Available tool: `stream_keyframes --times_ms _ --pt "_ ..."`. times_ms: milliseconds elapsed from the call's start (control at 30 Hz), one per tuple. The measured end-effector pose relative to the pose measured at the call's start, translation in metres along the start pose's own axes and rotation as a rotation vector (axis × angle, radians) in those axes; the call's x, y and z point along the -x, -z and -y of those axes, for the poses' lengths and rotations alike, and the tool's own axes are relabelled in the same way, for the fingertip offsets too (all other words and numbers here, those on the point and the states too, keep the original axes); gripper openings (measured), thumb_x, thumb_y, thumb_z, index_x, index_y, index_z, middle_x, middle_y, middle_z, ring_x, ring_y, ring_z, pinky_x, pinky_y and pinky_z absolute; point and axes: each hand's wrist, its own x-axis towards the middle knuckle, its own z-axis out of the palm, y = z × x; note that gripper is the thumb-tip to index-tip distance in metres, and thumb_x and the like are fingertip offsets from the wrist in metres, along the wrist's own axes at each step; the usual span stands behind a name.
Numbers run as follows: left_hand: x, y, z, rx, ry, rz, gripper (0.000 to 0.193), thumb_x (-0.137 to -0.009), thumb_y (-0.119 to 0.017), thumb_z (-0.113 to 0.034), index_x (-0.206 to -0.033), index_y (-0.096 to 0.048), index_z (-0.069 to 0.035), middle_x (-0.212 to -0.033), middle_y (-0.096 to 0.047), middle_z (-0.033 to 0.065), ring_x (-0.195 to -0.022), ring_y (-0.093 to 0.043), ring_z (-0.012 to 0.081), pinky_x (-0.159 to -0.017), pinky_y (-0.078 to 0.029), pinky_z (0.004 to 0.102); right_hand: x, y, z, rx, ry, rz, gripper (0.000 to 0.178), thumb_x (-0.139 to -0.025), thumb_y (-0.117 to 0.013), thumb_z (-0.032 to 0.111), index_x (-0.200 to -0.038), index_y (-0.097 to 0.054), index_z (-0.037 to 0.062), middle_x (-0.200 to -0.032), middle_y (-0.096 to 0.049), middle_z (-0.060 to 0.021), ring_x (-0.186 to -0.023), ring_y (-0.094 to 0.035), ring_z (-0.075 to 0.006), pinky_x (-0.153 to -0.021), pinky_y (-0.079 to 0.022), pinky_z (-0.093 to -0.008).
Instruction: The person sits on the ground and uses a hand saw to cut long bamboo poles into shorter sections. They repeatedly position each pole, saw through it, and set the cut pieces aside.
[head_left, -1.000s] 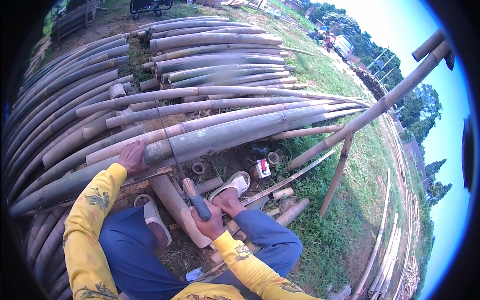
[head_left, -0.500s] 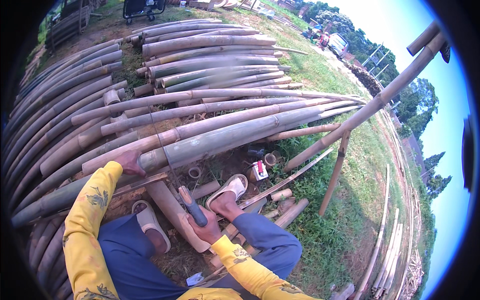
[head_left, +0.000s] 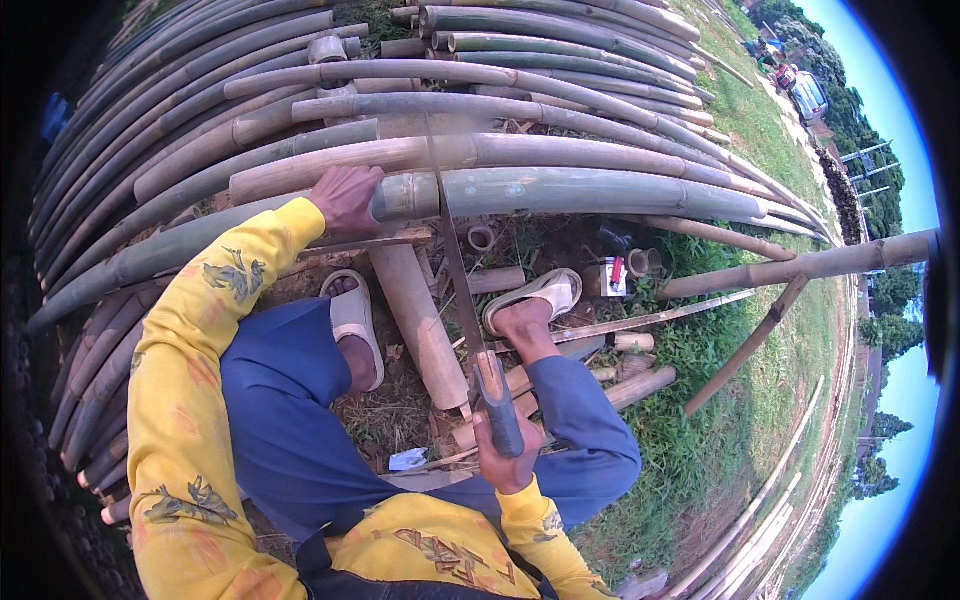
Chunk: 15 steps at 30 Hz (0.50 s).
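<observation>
My left hand point(head_left: 347, 202) is closed over a thick green-grey bamboo pole point(head_left: 590, 192), left of the saw. My right hand point(head_left: 506, 458) grips a handsaw by its dark, wood-cored handle point(head_left: 497, 405), low between my knees. The long, narrow saw blade point(head_left: 461, 290) runs away from me and lies across the pole, just right of my left hand. Whether the teeth have cut into the bamboo I cannot tell. A short, wide bamboo piece point(head_left: 425, 335) slants on the ground below the pole, between my sandalled feet.
Stacked bamboo poles point(head_left: 200, 120) fill the left and far side. A pole frame point(head_left: 745, 335) stands at the right. Near my right foot are a small white-and-red box point(head_left: 610, 276), cut bamboo rings point(head_left: 482, 238) and offcuts point(head_left: 640, 388). Long strips point(head_left: 755, 530) lie on the grass.
My right hand has drawn the saw back toward my body, so more blade shows on the near side of the pole. My left hand stays on the pole. The view has tilted downward.
</observation>
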Motion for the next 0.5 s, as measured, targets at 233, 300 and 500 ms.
stream_keyframes --times_ms 233,300,500 --pt "-0.01 0.035 0.006 -0.06 0.026 -0.176 0.06 -0.064 -0.084 -0.032 -0.105 -0.057 0.002 -0.1 -0.067 0.0228 -0.094 -0.067 0.0422 -0.084 -0.054 0.049 -0.04 0.019 0.025 0.012 0.005 0.058 0.013 -0.09 -0.074 0.003 -0.101 -0.068 -0.0003 -0.075 -0.065 -0.0102 -0.06 -0.063 -0.0201 -0.059 -0.049 -0.032" --pt "-0.006 0.031 0.007 -0.044 0.013 -0.163 0.06 -0.065 -0.083 -0.032 -0.106 -0.058 0.003 -0.1 -0.067 0.024 -0.093 -0.068 0.0425 -0.084 -0.055 0.0488 -0.029 0.023 0.017 0.036 0.104 0.048 0.014 -0.09 -0.074 0.003 -0.103 -0.069 -0.0005 -0.075 -0.065 -0.0098 -0.06 -0.062 -0.0182 -0.06 -0.049 -0.0309" --pt "0.006 0.023 -0.027 -0.003 -0.058 -0.092 0.057 -0.067 -0.081 -0.032 -0.104 -0.062 0.006 -0.1 -0.071 0.0276 -0.093 -0.071 0.0432 -0.083 -0.056 0.0487 -0.112 -0.012 0.023 -0.083 -0.071 0.054 0.01 -0.09 -0.074 0.004 -0.096 -0.066 0.0011 -0.075 -0.064 -0.0082 -0.062 -0.06 -0.0144 -0.061 -0.048 -0.0297"
